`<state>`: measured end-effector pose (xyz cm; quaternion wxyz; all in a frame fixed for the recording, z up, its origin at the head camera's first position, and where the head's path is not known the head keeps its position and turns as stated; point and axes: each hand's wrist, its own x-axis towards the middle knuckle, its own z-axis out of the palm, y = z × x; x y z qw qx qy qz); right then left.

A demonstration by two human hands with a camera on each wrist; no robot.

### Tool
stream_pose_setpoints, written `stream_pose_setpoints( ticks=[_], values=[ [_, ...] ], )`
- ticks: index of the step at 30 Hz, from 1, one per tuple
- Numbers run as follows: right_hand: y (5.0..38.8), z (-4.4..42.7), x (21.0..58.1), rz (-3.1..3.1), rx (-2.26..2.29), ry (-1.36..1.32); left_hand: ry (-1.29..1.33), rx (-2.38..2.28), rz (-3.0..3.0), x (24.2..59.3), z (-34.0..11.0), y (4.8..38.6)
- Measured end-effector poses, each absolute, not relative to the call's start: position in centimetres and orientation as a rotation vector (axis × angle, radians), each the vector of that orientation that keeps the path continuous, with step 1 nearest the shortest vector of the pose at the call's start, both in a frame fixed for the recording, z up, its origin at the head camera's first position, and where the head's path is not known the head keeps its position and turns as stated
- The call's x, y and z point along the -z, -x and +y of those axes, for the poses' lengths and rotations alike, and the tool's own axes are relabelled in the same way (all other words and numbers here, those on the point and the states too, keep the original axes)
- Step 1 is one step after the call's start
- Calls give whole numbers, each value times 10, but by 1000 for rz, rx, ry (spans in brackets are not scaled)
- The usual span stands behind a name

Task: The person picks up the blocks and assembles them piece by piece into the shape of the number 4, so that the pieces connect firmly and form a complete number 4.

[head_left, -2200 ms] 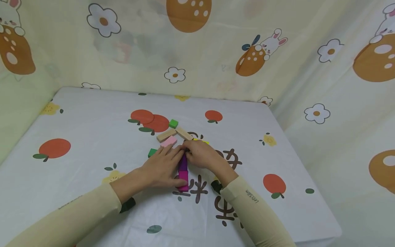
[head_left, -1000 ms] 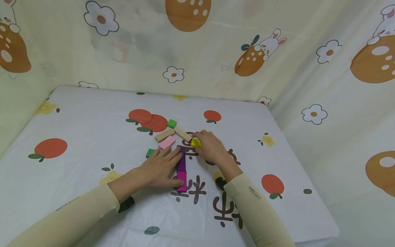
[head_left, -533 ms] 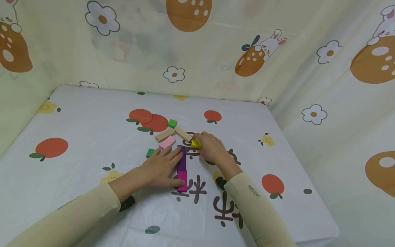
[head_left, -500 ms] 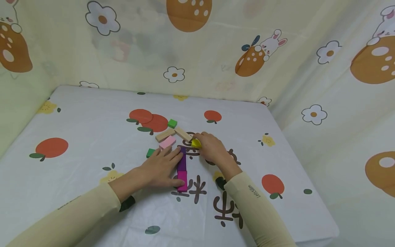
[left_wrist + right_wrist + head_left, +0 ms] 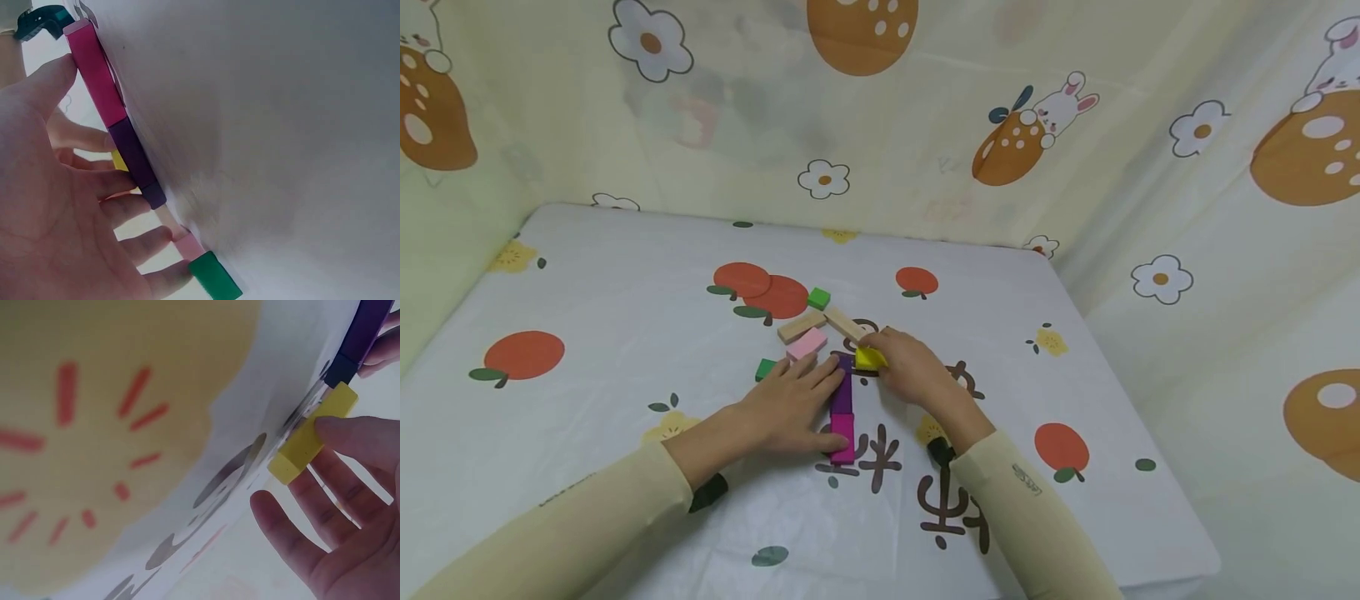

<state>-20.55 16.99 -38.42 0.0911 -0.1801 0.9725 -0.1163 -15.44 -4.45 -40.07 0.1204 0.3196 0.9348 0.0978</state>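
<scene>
My left hand (image 5: 778, 408) lies palm down with fingers stretched along a row of wooden blocks. Its thumb touches the magenta block (image 5: 842, 437), and the index fingertip meets the purple block (image 5: 842, 392). A short dark blue piece (image 5: 154, 195) forms the row's far end in the left wrist view. My right hand (image 5: 917, 373) pinches a yellow block (image 5: 312, 434) between thumb and fingers, close to that far end. Beyond the left fingertips are a pink block (image 5: 807, 342) and a dark green block (image 5: 765, 369), the latter near the little finger.
Two plain wooden blocks, a left one (image 5: 801, 326) and a right one (image 5: 845, 324), lie angled towards each other. A bright green block (image 5: 818, 298) sits behind them. The tablecloth (image 5: 625, 517) is white with printed fruit; a patterned curtain (image 5: 910, 125) hangs behind.
My right hand left the dark far end of the row and took hold of the yellow block to the right. It has since shifted that block left, towards the row. My left hand stays put.
</scene>
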Motion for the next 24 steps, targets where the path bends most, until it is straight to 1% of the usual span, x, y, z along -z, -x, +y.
stream_pose_setpoints(
  ticks=[11,24],
  values=[
    [200,168,386,2870,327,644,-927,-296,2725,399,-45,154],
    [199,166,388,2876,266,666,-926,-280,2724,400,-44,155]
  ],
)
